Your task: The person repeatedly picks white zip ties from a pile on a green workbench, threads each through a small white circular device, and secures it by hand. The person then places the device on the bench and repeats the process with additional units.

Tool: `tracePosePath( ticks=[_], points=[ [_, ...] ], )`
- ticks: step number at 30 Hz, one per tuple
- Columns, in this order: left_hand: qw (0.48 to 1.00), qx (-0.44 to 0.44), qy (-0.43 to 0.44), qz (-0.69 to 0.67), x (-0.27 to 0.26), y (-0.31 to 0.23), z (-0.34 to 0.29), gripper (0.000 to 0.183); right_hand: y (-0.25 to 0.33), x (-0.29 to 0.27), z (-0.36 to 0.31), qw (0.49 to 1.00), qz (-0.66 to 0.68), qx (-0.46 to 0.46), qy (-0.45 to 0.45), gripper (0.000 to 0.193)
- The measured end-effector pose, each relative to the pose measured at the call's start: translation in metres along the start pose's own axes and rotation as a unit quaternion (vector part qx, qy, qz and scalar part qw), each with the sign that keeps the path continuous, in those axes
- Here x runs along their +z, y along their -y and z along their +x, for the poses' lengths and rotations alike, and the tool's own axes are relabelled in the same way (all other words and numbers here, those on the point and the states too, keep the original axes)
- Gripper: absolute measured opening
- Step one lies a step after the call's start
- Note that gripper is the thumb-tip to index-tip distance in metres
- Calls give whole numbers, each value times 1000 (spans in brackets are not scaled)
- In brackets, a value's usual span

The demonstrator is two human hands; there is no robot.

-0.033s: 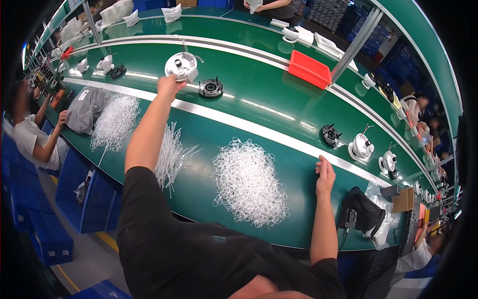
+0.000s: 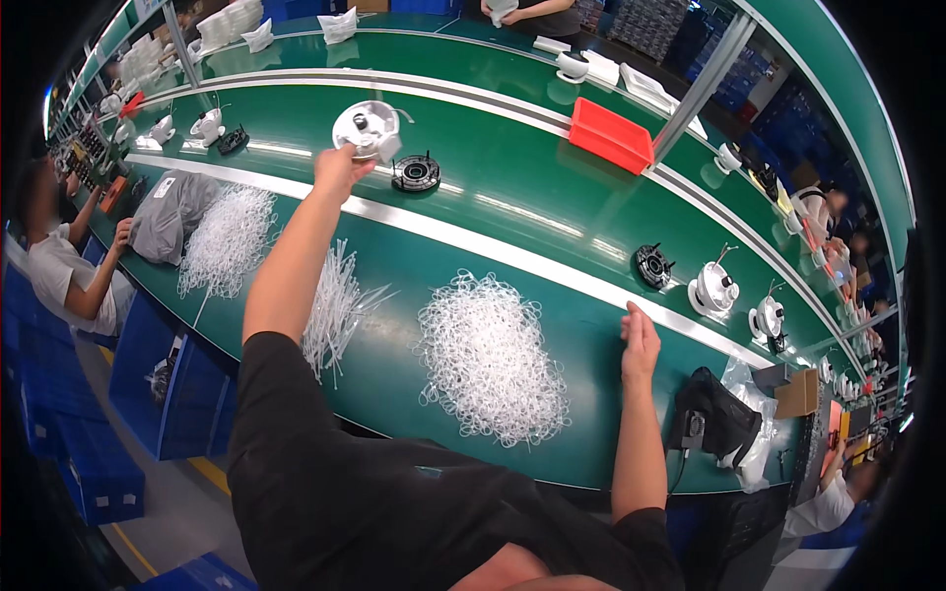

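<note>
At the far left of centre, my left hand [image 2: 340,172] grips the near edge of a white round plastic housing [image 2: 365,131]. A cable trails from the housing, which is slightly blurred. Close by its right side, a black ring-shaped part [image 2: 416,173] sits on the green conveyor belt [image 2: 512,187]. Over the bench's right part, my right hand [image 2: 640,345] is held with its fingers stretched out and nothing in it. Between my arms lies a heap of small clear plastic loops [image 2: 493,360]. Loose straight clear strips [image 2: 340,305] are spread next to my left forearm.
A red tray [image 2: 611,136] stands across the belt. Another black ring part [image 2: 652,267] and white housings [image 2: 713,289] are at the right. A black bag [image 2: 714,419] lies on the bench. At left, a person [image 2: 74,261] sits by a grey bag [image 2: 175,215] and another heap of loops [image 2: 229,241].
The white housing has shifted slightly to the right and its tilt has changed, with my left hand still on it. My right hand has barely moved.
</note>
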State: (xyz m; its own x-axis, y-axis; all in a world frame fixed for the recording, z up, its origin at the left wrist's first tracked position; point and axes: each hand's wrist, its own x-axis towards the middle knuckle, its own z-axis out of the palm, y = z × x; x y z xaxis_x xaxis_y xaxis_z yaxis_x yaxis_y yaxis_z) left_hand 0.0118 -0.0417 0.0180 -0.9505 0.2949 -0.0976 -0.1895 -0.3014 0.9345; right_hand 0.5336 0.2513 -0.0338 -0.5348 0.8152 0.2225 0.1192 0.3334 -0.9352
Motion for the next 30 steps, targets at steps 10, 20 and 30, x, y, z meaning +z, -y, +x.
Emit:
tracePosePath(
  ticks=[10,20,30],
  points=[
    [938,-142,316,13,175,36,-211,29,107,65,-9,976,-74,-181,99,40],
    [878,-178,421,140,237,98,-292,39,55,-22,7,976,-139,-142,-86,31],
    [822,-216,468,243,240,115,-318,36,48,-47,20,977,183,98,55,23]
  ],
)
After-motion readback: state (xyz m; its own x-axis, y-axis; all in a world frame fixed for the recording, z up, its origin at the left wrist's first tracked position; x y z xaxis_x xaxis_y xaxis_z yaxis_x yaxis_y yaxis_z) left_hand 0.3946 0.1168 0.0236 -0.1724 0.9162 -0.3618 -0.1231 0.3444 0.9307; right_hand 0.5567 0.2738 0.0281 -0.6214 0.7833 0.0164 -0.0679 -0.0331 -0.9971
